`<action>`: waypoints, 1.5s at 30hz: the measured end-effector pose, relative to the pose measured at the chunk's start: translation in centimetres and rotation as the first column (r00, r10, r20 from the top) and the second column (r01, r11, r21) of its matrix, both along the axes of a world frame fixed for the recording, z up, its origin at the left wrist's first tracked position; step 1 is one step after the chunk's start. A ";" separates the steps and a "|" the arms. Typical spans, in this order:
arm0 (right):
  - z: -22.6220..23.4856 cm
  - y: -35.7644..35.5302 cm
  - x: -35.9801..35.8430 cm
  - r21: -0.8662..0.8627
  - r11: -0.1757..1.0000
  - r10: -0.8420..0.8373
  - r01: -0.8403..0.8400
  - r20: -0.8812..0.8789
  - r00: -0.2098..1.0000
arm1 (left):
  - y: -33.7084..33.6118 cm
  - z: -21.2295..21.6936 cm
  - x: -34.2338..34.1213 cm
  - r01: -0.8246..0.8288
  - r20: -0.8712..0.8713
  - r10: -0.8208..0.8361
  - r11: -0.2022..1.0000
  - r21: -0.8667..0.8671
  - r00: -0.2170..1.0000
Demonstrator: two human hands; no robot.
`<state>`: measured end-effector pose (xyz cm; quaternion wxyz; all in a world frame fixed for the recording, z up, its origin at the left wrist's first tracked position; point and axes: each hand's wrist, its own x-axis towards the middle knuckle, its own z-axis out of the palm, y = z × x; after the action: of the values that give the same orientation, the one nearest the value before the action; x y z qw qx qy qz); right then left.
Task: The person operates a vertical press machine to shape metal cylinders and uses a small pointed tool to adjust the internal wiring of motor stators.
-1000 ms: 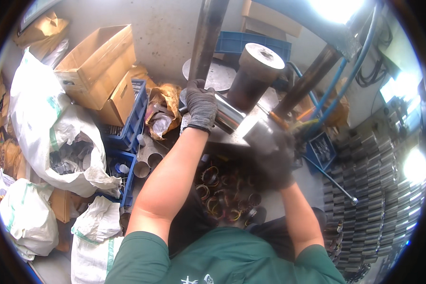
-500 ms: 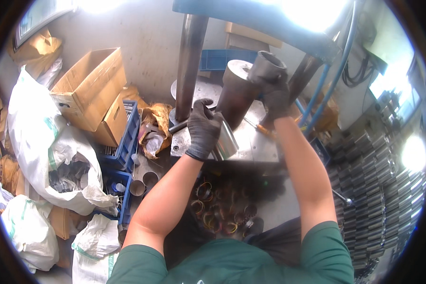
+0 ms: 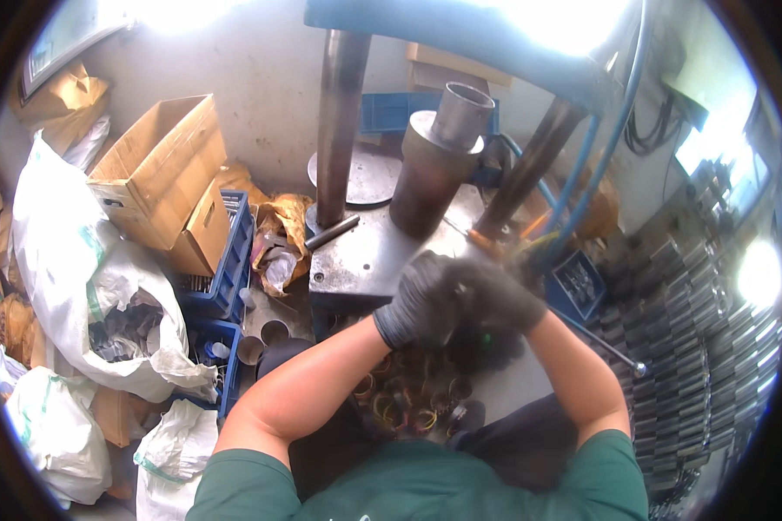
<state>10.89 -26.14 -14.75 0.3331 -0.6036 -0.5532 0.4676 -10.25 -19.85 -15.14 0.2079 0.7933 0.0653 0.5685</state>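
My gloved left hand [image 3: 421, 300] and gloved right hand [image 3: 504, 295] are close together in front of the press table [image 3: 365, 265]. The left fingers look curled, but what they hold, if anything, is hidden. The right hand is smeared by motion. Behind them a thick dark metal cylinder [image 3: 430, 191] stands on the table, a grey metal sleeve [image 3: 463, 115] upright on its top. Neither hand touches these. A short dark rod [image 3: 332, 233] lies at the table's left edge. The shiny metal tube from before is not visible.
Steel columns [image 3: 341, 130] and a blue crossbeam [image 3: 443, 22] frame the table. Below my hands are several round parts with coloured wires [image 3: 400, 408]. Boxes [image 3: 156, 165], blue crates [image 3: 226, 286] and white sacks [image 3: 56, 234] crowd the left; stacked metal tubes [image 3: 695, 347] fill the right.
My right hand has let go of the grey sleeve, which now stands on the cylinder. Both hands have come down and together toward me. The shiny tube near my left hand has gone from view.
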 end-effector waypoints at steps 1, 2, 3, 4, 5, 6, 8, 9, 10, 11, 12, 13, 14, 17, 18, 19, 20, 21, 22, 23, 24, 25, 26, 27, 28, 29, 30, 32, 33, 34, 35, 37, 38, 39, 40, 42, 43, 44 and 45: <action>-0.8 -1.7 0.2 -0.013 1.000 0.000 0.000 -0.013 1.000 | -0.9 -0.2 -0.1 0.087 -0.079 -0.083 0.995 0.051 0.993; -1.0 -3.6 0.2 0.177 0.971 0.146 -0.159 0.084 0.986 | -2.2 0.1 -0.1 0.094 -0.090 -0.090 0.995 0.036 0.992; -1.2 -5.4 0.1 0.344 0.883 0.264 -0.321 0.203 0.943 | -3.7 0.5 0.0 0.221 -0.088 -0.213 0.972 0.085 0.973; -1.1 -7.2 0.1 0.341 0.887 0.260 -0.311 0.188 0.947 | -4.7 0.6 0.1 0.342 -0.091 -0.332 0.930 0.138 0.939; -0.8 -8.8 0.4 -0.010 0.993 0.116 -0.116 -0.032 0.993 | -4.9 0.4 0.3 0.351 -0.099 -0.340 0.927 0.134 0.935; -0.9 -10.3 0.8 -0.391 0.920 -0.104 0.024 -0.184 0.978 | -5.0 0.3 0.5 0.387 -0.153 -0.366 0.910 0.147 0.918; -3.7 -13.3 3.1 -0.403 0.912 -0.133 0.079 -0.109 0.985 | -4.5 0.0 1.0 0.339 -0.282 -0.305 0.937 0.082 0.910; -4.9 -14.3 4.4 -0.414 0.902 -0.143 0.119 -0.029 0.989 | -2.9 -1.0 1.5 0.284 -0.448 -0.256 0.959 -0.005 0.857; -5.5 -14.8 5.5 -0.478 0.864 -0.115 0.155 0.114 0.987 | -0.6 -3.0 2.2 0.274 -0.531 -0.262 0.960 -0.058 0.806; -5.9 -16.0 7.3 -0.474 0.865 -0.133 0.167 0.105 0.986 | -0.1 -3.7 1.6 -0.002 -0.602 0.008 1.000 0.011 0.799; -5.9 -17.2 9.3 -0.467 0.859 -0.162 0.209 0.140 0.977 | 1.6 -4.5 1.3 -0.109 -0.724 0.156 0.988 0.112 0.672; -5.9 -18.2 11.1 -0.459 0.854 -0.183 0.245 0.175 0.967 | 3.5 -8.0 0.7 -0.217 -0.680 0.277 0.960 0.174 0.679; -6.0 -19.2 12.8 -0.453 0.830 -0.246 0.325 0.225 0.943 | 4.5 -9.2 0.2 -0.274 -0.720 0.309 0.947 0.170 0.621; -7.7 -23.4 18.9 -0.361 0.751 -0.452 0.554 0.330 0.829 | 2.1 -8.1 -1.7 -0.229 -0.859 0.230 0.964 0.137 0.458; -7.1 -25.6 19.9 -0.334 0.702 -0.516 0.628 0.370 0.773 | 0.9 -8.4 -1.4 -0.190 -0.868 0.198 0.974 0.123 0.456; -6.6 -27.2 20.5 -0.291 0.671 -0.564 0.682 0.397 0.724 | -0.6 -8.2 -1.9 -0.035 -0.833 0.129 0.991 0.131 0.538; -7.0 -29.1 21.4 -0.265 0.640 -0.646 0.721 0.323 0.692 | -1.7 -7.9 -2.3 0.123 -0.794 0.044 0.981 0.148 0.606; -7.5 -31.2 22.1 -0.245 0.599 -0.722 0.762 0.246 0.647 | -2.3 -7.7 -2.4 0.146 -0.802 0.033 0.978 0.149 0.597; -8.3 -32.7 22.4 -0.240 0.526 -0.778 0.816 0.250 0.576 | -2.4 -7.4 -2.6 0.286 -0.803 -0.085 0.952 0.109 0.590; -10.0 -34.7 23.1 -0.249 0.486 -0.805 0.838 0.245 0.540 | -2.5 -7.3 -2.3 0.437 -0.798 -0.218 0.897 0.063 0.562; -13.2 -37.7 24.4 -0.155 0.432 -0.880 0.888 0.142 0.453 | -2.3 -6.7 -2.1 0.361 -0.808 -0.147 0.929 0.086 0.570; -16.7 -41.4 26.0 -0.054 0.347 -0.936 0.936 0.044 0.350 | -1.5 -6.3 -1.8 0.294 -0.812 -0.087 0.950 0.107 0.577; -21.6 -46.5 28.4 0.219 0.465 -0.885 0.858 0.138 0.444 | -0.7 -7.2 -1.0 0.197 -0.726 -0.165 0.980 -0.042 0.667; -20.5 -42.3 24.8 -0.099 0.195 -0.981 0.976 -0.031 0.193 | 1.3 -7.4 -3.0 0.165 -0.640 -0.162 0.985 -0.055 0.751; -17.7 -39.7 21.0 -0.147 0.102 -0.991 0.984 -0.101 0.088 | 4.7 -10.4 -5.2 -0.055 -0.612 -0.083 0.978 -0.203 0.787; -19.7 -42.2 20.3 -0.117 -0.021 -0.980 0.993 -0.192 -0.043 | 3.8 -8.7 -3.3 -0.154 -0.467 0.099 0.985 -0.081 0.879; -20.6 -43.3 19.6 -0.295 -0.087 -0.982 0.951 -0.133 -0.131 | 6.7 -9.3 -3.3 -0.178 -0.441 0.197 0.980 0.084 0.876; -19.6 -44.6 16.5 -0.468 -0.137 -0.940 0.873 -0.215 -0.263 | 9.5 -10.2 -3.4 -0.189 -0.409 0.229 0.972 0.138 0.883; -17.6 -45.1 13.9 -0.465 -0.126 -0.883 0.876 -0.350 -0.313 | 10.2 -10.6 -3.4 -0.201 -0.483 0.217 0.976 0.085 0.848; -18.0 -46.7 12.1 -0.433 -0.217 -0.829 0.875 -0.392 -0.399 | 9.9 -10.9 -2.5 -0.219 -0.513 0.218 0.974 0.059 0.830; -18.9 -49.1 12.1 -0.433 -0.249 -0.818 0.866 -0.385 -0.428 | 9.4 -10.9 -1.3 -0.244 -0.544 0.224 0.969 0.036 0.809; -21.3 -53.1 12.3 -0.534 -0.285 -0.832 0.796 -0.274 -0.482 | 8.6 -10.1 0.1 -0.327 -0.696 0.238 0.945 0.004 0.677; -19.8 -53.5 11.2 -0.489 -0.317 -0.826 0.813 -0.280 -0.490 | 8.7 -10.0 0.2 -0.336 -0.696 0.227 0.942 -0.021 0.681; -21.6 -55.4 12.1 -0.508 -0.260 -0.821 0.821 -0.331 -0.465 | 8.9 -9.7 0.2 -0.347 -0.695 0.219 0.937 -0.046 0.684; -21.4 -55.9 12.3 -0.493 -0.310 -0.817 0.813 -0.300 -0.493 | 8.5 -9.3 0.6 -0.354 -0.696 0.244 0.935 -0.016 0.675; -21.3 -55.8 12.8 -0.477 -0.353 -0.813 0.805 -0.270 -0.516 | 9.7 -10.4 0.4 -0.348 -0.659 0.270 0.937 0.014 0.702; -19.0 -53.6 12.4 -0.377 -0.417 -0.812 0.827 -0.254 -0.526 | 10.5 -10.9 -0.5 -0.356 -0.618 0.307 0.933 0.048 0.724; -17.5 -52.7 12.3 -0.265 -0.489 -0.802 0.831 -0.239 -0.548 | 11.1 -11.4 -0.7 -0.361 -0.616 0.313 0.931 0.050 0.723; -17.9 -52.7 13.2 -0.265 -0.483 -0.804 0.835 -0.243 -0.542 | 11.7 -11.9 -1.0 -0.353 -0.596 0.321 0.933 0.066 0.736</action>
<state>24.13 -78.83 -32.60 0.6852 -0.6659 0.2946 0.0199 -11.24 -8.13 -27.00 0.0908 0.9006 0.2844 0.3158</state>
